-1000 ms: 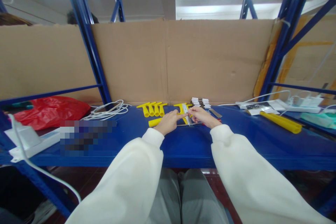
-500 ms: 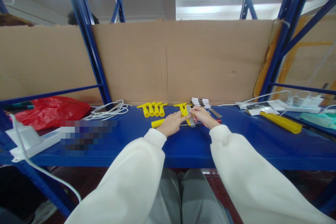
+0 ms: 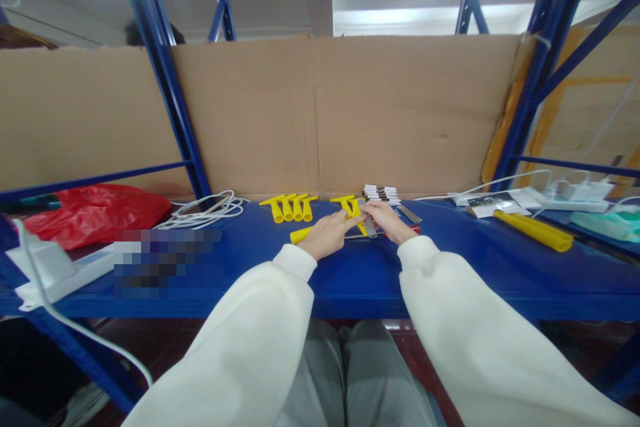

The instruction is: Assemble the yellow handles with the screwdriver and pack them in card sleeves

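Note:
Both hands meet over the middle of the blue bench. My left hand (image 3: 325, 235) is closed on a yellow T-shaped plastic piece (image 3: 359, 217), its fingers partly hiding it. My right hand (image 3: 387, 219) pinches a flat grey metal blade (image 3: 370, 227) that lies against that piece. Their fingertips touch or nearly touch. Under and beside my left hand lies a yellow tube (image 3: 300, 235). A thin metal shaft runs below the hands towards a red handle (image 3: 416, 229) by my right hand; it looks like a screwdriver. Another yellow T-shaped piece (image 3: 343, 200) lies just behind the left fingers.
Several yellow T-shaped pieces (image 3: 293, 209) stand in a row at left. Behind my right hand are stacked white-wrapped blades (image 3: 381, 193) and a bare blade (image 3: 410, 215). A yellow tube (image 3: 533, 230) lies right; white cables (image 3: 210, 210) and a red bag (image 3: 100, 213) lie left.
The blade between my hands has tilted slightly, and my right fingers have shifted a little over its upper end. The head view has moved slightly; the left hand keeps its place.

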A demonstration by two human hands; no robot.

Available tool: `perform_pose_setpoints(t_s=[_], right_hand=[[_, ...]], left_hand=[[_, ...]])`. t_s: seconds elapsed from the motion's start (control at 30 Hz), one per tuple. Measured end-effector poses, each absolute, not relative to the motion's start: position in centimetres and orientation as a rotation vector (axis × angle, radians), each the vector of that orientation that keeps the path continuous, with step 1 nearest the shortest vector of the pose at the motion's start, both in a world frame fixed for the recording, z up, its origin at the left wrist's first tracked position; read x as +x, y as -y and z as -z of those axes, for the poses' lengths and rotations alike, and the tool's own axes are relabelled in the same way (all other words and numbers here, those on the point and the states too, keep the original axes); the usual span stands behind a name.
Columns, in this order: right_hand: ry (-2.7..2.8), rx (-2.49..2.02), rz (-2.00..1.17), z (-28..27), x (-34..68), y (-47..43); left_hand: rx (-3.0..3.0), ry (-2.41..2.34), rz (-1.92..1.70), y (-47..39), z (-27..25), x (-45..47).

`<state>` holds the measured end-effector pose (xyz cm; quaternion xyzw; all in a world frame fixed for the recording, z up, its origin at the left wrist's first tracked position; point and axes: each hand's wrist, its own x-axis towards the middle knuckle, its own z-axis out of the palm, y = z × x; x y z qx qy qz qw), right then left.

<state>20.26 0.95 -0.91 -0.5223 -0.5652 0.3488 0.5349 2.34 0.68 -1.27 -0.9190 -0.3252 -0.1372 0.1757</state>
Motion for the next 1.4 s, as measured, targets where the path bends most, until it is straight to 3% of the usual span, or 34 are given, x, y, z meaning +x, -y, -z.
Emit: perform_pose_setpoints(t_s=[0.7,1.13,1.4], right_hand=[[1.319,-1.240,-0.811,0.8,20.2,-1.1],[1.401,-1.194,-1.193,0.6,20.3,-0.3],[1.500,-1.178,-1.083,0.8,20.2,-0.2]], left_hand=[[-2.589,0.972,0.395,0.0,0.8,2.5],[-2.458,1.271,0.378,-0.3,0.5,2.1],[-2.477,1.276,0.367,-0.1,0.4,2.2]])
